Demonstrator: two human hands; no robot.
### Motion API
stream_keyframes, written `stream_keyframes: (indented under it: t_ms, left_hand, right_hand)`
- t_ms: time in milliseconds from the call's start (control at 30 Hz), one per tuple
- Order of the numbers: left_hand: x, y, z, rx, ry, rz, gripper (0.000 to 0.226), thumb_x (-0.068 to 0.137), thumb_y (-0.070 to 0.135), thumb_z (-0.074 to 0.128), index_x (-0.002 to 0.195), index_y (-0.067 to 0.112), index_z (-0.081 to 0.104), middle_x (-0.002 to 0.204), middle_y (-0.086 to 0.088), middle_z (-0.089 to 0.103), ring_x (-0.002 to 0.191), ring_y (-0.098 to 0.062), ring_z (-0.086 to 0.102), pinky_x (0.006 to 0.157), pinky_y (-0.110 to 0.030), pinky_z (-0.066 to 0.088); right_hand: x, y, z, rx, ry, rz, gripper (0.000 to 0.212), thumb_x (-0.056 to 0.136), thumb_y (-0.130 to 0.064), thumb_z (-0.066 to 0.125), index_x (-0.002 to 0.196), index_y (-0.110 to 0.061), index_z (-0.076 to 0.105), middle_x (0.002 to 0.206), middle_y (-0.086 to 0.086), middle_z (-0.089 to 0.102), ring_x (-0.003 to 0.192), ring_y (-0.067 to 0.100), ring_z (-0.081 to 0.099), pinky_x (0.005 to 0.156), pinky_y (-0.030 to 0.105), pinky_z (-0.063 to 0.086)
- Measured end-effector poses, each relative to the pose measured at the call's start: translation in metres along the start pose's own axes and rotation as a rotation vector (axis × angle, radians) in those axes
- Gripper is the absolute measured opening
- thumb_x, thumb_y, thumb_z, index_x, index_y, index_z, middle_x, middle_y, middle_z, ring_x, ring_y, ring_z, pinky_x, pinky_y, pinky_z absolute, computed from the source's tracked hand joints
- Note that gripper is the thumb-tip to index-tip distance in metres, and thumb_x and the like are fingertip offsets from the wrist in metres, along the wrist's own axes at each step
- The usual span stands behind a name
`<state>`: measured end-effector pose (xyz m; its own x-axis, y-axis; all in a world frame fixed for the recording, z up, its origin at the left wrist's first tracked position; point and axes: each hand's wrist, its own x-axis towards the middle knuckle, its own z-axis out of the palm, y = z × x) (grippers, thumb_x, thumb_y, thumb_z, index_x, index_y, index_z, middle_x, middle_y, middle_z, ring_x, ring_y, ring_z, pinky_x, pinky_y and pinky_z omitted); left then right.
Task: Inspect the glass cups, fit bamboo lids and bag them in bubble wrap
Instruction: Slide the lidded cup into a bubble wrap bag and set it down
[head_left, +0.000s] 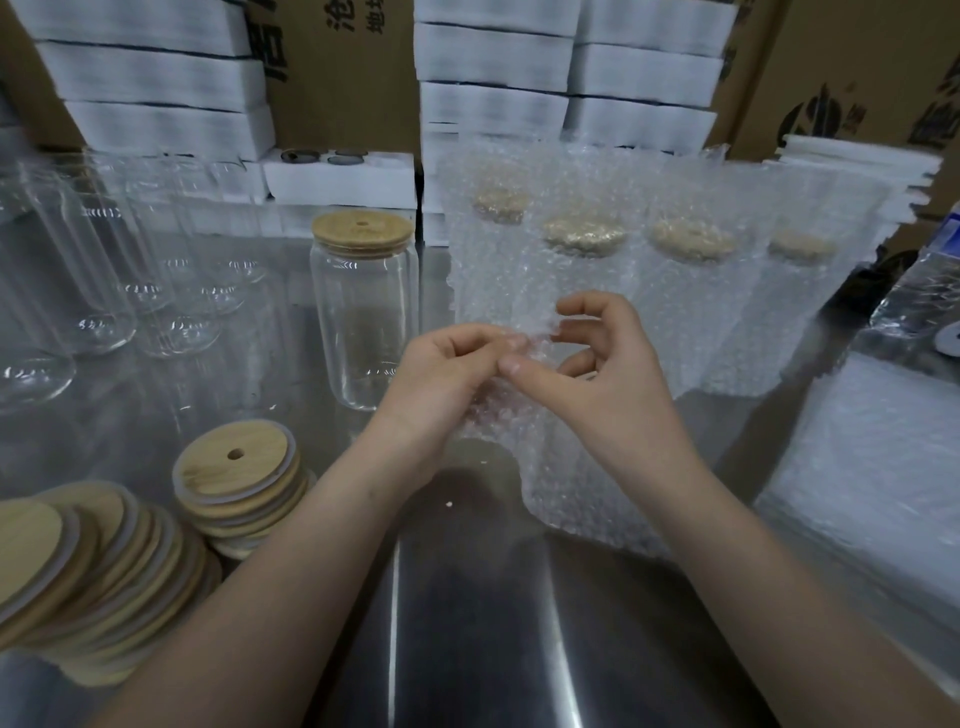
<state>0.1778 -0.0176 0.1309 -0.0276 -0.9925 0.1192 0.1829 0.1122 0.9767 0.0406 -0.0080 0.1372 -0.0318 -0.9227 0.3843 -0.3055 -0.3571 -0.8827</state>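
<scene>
Leaving unlidded glass cups (98, 291) standing upright at the far left of the steel counter (467, 649), mouths up. Keeping bamboo lids (93, 566) fanned in leaning stacks at the near left, the topmost showing its straw hole. Leaving one lidded glass cup (363, 322) upright just left of centre, long axis vertical, lid on top, apart from both hands. Pinching the far edge of a bubble-wrap bag (576, 493) at centre: left hand (441, 379) with curled fingers (467, 338) nipping the film, right hand (608, 379) gripping the same edge between thumb and forefinger. Holding that bag with its long axis running from the hands back toward the body. Keeping four bagged cups (691, 312) upright behind, lids upward. Leaving a pile of bubble-wrap bags (883, 493) lying flat at the right.
</scene>
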Motion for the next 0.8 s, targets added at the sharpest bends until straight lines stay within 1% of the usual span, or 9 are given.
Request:
stream_keyframes:
  t_ms: [100, 200, 333, 400, 467, 567, 667, 733, 800]
  left_hand:
    - [0.0, -0.001, -0.001, -0.002, -0.017, 0.004, 0.018, 0.092, 0.019, 0.065, 0.078, 0.009, 0.071, 0.059, 0.001, 0.061, 0.053, -0.014, 0.052, 0.058, -0.026, 0.04]
    - [0.001, -0.003, -0.002, 0.035, -0.014, 0.022, 0.024, 0.093, 0.02, 0.063, 0.072, 0.01, 0.067, 0.054, 0.006, 0.06, 0.046, -0.009, 0.047, 0.046, -0.02, 0.038]
    - [0.001, -0.004, -0.002, 0.031, 0.036, 0.015, 0.014, 0.092, 0.013, 0.065, 0.08, 0.007, 0.068, 0.061, -0.003, 0.065, 0.049, -0.013, 0.057, 0.045, -0.021, 0.048]
    - [0.002, -0.003, -0.002, 0.026, 0.055, 0.007, 0.013, 0.092, 0.012, 0.066, 0.079, 0.009, 0.064, 0.058, -0.003, 0.062, 0.043, -0.01, 0.056, 0.043, -0.022, 0.049]
    - [0.002, -0.001, -0.003, 0.045, 0.065, -0.009, 0.012, 0.092, 0.01, 0.067, 0.082, 0.012, 0.06, 0.058, -0.004, 0.059, 0.039, -0.012, 0.052, 0.041, -0.021, 0.047]
    - [0.002, 0.003, -0.004, 0.12, 0.069, -0.042, 0.008, 0.09, 0.008, 0.066, 0.092, 0.015, 0.063, 0.059, -0.002, 0.056, 0.037, -0.013, 0.049, 0.039, -0.02, 0.043]
    - [-0.001, 0.006, -0.002, 0.157, 0.015, -0.058, 0.015, 0.086, 0.018, 0.072, 0.099, 0.016, 0.066, 0.055, 0.003, 0.055, 0.042, -0.012, 0.05, 0.041, -0.02, 0.043]
    - [-0.003, 0.008, -0.001, 0.189, -0.028, -0.077, 0.024, 0.082, 0.023, 0.077, 0.102, 0.017, 0.066, 0.062, -0.001, 0.061, 0.051, -0.016, 0.055, 0.041, -0.02, 0.043]
    - [-0.003, 0.01, -0.001, 0.201, -0.063, -0.102, 0.029, 0.081, 0.015, 0.078, 0.107, 0.017, 0.065, 0.063, -0.005, 0.061, 0.051, -0.017, 0.055, 0.042, -0.021, 0.044]
  right_hand:
    - [0.0, 0.002, 0.001, 0.039, -0.071, 0.036, 0.05, 0.073, -0.028, 0.084, 0.105, -0.042, 0.048, 0.11, -0.012, 0.059, 0.068, -0.005, 0.054, 0.066, 0.014, 0.049]
    - [0.001, 0.005, 0.003, 0.094, -0.119, 0.098, 0.047, 0.079, -0.018, 0.079, 0.108, -0.04, 0.049, 0.103, -0.005, 0.063, 0.077, 0.002, 0.057, 0.065, 0.014, 0.048]
    - [0.001, 0.008, 0.005, 0.166, -0.085, 0.149, 0.032, 0.089, -0.007, 0.067, 0.107, -0.032, 0.056, 0.081, 0.013, 0.072, 0.07, 0.02, 0.062, 0.063, 0.029, 0.049]
    - [0.002, 0.008, 0.004, 0.158, -0.021, 0.157, 0.029, 0.091, -0.005, 0.061, 0.105, -0.031, 0.059, 0.081, 0.008, 0.074, 0.069, 0.027, 0.064, 0.061, 0.033, 0.051]
    - [0.002, 0.008, 0.002, 0.13, 0.033, 0.141, 0.033, 0.091, -0.002, 0.055, 0.103, -0.032, 0.06, 0.081, -0.005, 0.076, 0.067, 0.023, 0.066, 0.059, 0.033, 0.054]
    - [0.001, 0.007, 0.002, 0.081, 0.084, 0.093, 0.046, 0.089, 0.002, 0.048, 0.102, -0.041, 0.059, 0.082, -0.009, 0.075, 0.061, 0.023, 0.062, 0.053, 0.032, 0.053]
    - [-0.001, 0.005, 0.003, 0.064, 0.101, 0.062, 0.047, 0.088, -0.001, 0.054, 0.101, -0.045, 0.058, 0.081, 0.001, 0.073, 0.067, 0.014, 0.069, 0.053, 0.023, 0.052]
    - [-0.002, 0.003, 0.004, 0.068, 0.095, 0.057, 0.042, 0.087, -0.003, 0.061, 0.101, -0.042, 0.058, 0.08, 0.007, 0.069, 0.066, 0.02, 0.069, 0.05, 0.023, 0.052]
    - [-0.002, 0.003, 0.003, 0.042, 0.105, 0.052, 0.039, 0.085, -0.003, 0.066, 0.1, -0.038, 0.059, 0.078, 0.008, 0.068, 0.065, 0.023, 0.068, 0.051, 0.027, 0.053]
